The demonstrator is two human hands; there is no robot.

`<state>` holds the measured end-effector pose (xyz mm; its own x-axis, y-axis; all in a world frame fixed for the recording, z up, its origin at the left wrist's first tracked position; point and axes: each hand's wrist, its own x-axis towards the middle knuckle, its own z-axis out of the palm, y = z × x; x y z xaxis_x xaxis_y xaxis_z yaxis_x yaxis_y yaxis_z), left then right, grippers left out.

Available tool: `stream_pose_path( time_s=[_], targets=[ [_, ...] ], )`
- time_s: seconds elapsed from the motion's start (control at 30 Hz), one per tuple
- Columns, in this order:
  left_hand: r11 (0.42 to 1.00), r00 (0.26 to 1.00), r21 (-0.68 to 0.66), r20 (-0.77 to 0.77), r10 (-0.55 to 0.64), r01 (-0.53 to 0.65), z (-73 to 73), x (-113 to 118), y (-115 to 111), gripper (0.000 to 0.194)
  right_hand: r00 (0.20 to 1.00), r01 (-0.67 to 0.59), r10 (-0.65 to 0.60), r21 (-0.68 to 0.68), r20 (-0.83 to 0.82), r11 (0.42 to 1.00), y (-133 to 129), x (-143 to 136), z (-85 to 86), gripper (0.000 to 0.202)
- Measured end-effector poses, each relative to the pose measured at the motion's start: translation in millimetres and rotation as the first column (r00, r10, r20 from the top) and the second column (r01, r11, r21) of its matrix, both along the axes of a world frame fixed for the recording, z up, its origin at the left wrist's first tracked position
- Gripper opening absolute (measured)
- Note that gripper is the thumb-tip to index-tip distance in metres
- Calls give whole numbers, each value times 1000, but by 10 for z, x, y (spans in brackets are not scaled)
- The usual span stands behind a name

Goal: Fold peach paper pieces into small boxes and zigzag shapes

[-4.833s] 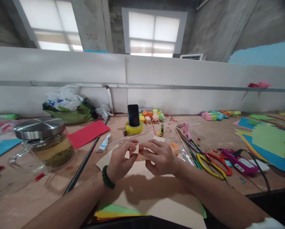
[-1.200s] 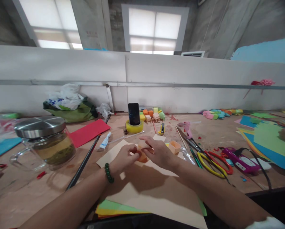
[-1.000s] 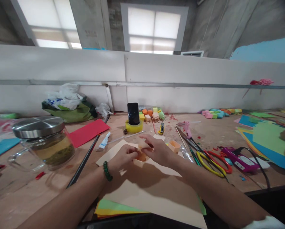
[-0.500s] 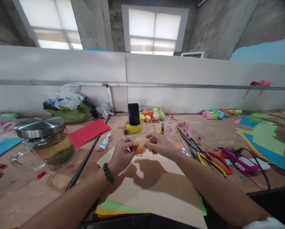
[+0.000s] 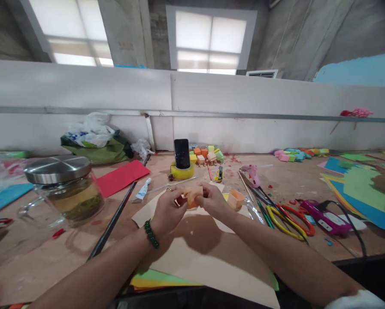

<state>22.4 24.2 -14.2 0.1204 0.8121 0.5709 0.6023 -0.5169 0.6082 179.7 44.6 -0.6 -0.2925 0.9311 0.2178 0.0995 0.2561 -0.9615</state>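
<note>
Between my two hands is a small piece of light orange paper [image 5: 194,196], bent into a folded shape. My left hand [image 5: 171,208] pinches its left side; a green bead bracelet circles that wrist. Fingers of my right hand [image 5: 214,201] close on its right side. Both hands hover over a large beige paper sheet [image 5: 208,257], which lies on green and yellow sheets [image 5: 166,279]. Just right of my right hand stands a small open orange paper box [image 5: 235,199].
Left: a lidded glass teapot [image 5: 73,197], a red sheet [image 5: 123,176], a black rod [image 5: 115,219]. Ahead: a phone [image 5: 182,153] on yellow tape [image 5: 182,172], small paper cubes [image 5: 201,159], a cutter [image 5: 219,173]. Right: scissors [image 5: 289,219], a pink glue gun [image 5: 253,175], a purple power strip [image 5: 327,216].
The orange paper has gone from a flatter, spread piece to a more curled, folded form. My right hand has shifted slightly, and more of the small orange box beside it shows.
</note>
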Motion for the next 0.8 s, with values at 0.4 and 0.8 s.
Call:
stream_pose_path(
  time_s=[0.4,0.8],
  targets=[
    [999,976,-41,219,20,-11,81,22,13,21,995,27,-22,45,-96,999,-15,12,-15,29],
    [984,900,-174,435,31,50,-16,18,123,20,992,14,2,127,-126,992,-7,19,-62,28]
  ],
)
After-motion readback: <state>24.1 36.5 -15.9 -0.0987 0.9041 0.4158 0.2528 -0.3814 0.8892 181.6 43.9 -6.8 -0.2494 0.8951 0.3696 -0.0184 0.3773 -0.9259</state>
